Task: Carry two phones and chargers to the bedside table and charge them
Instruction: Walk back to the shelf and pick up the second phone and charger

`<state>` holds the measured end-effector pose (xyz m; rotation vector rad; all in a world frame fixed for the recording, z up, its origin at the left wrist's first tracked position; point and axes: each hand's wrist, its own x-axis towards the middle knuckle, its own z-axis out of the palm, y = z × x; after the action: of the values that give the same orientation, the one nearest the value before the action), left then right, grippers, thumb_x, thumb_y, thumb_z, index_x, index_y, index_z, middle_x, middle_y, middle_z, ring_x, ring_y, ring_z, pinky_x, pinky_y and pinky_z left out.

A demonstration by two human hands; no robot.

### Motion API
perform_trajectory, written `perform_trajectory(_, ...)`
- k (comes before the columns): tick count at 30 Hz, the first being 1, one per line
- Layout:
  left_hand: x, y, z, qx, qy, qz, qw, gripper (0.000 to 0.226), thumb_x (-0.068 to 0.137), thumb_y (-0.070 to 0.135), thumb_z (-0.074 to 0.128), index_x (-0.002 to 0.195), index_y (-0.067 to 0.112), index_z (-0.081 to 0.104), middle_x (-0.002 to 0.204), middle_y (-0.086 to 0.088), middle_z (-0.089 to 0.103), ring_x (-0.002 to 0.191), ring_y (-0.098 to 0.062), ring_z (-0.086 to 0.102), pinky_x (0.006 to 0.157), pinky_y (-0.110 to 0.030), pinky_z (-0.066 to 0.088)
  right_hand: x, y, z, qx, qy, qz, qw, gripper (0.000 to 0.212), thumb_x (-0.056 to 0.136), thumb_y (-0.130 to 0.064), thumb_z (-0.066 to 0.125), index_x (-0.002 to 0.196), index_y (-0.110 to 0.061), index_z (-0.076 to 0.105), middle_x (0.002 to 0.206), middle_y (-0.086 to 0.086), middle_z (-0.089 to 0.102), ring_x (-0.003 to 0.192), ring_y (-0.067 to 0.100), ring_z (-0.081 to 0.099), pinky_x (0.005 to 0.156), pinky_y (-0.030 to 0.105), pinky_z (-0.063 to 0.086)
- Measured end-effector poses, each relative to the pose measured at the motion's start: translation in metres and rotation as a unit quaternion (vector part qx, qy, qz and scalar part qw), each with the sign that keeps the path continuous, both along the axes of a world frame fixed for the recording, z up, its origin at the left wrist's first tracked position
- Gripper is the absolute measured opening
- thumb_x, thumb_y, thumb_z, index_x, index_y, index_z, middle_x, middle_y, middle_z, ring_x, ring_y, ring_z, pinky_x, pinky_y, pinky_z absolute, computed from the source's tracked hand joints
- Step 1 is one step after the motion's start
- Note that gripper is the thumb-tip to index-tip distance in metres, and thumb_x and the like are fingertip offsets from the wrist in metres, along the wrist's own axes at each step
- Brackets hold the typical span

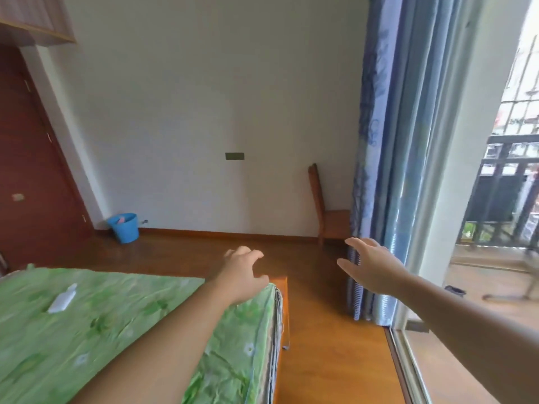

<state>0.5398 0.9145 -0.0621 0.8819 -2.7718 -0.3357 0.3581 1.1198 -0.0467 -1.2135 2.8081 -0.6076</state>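
Observation:
Both arms reach forward over the foot of a bed. My left hand (243, 271) hovers above the bed's far right corner, fingers curled loosely and holding nothing. My right hand (369, 266) is stretched out over the floor beside the curtain, fingers spread and empty. No phone, charger or bedside table shows in this view. A white bottle-shaped object (62, 298) lies on the green sheet (87, 330) at the left.
A wooden floor (320, 345) runs between the bed and a sliding glass door (408, 345) at the right. Blue curtains (376, 170) hang by the door. A wooden chair (326, 211) stands against the far wall, a blue bucket (124, 227) in the left corner, a dark red door (26, 170) beyond.

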Motion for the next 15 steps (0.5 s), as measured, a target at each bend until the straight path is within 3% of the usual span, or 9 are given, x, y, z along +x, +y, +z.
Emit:
perform_trajectory(5, -0.085, -0.046, -0.017, 0.025, -0.009, -0.001, 1.0, 0.056, 0.085, 0.043, 0.054, 0.138, 0.029, 0.044, 0.144, 0.002, 0.038, 0.13, -0.024, 0.028, 0.103, -0.036, 0.03, -0.091, -0.039, -0.016, 0.024, -0.004, -0.007, 1.0, 0.064, 0.092, -0.058, 0.046, 0.147, -0.03, 0.03, 0.15, 0.002, 0.038, 0.131, 0.027, 0.042, 0.106, 0.046, 0.041)
perform_trajectory(15, -0.273, -0.145, -0.009, 0.02, -0.016, 0.065, 0.998, 0.057, 0.086, 0.051, 0.05, 0.138, 0.031, 0.042, 0.144, 0.001, 0.042, 0.131, -0.024, 0.033, 0.106, -0.045, 0.034, -0.279, -0.165, -0.004, 0.035, -0.014, 0.045, 0.998, 0.064, 0.092, -0.061, 0.041, 0.147, -0.031, 0.029, 0.153, -0.001, 0.034, 0.136, 0.026, 0.037, 0.108, 0.047, 0.04)
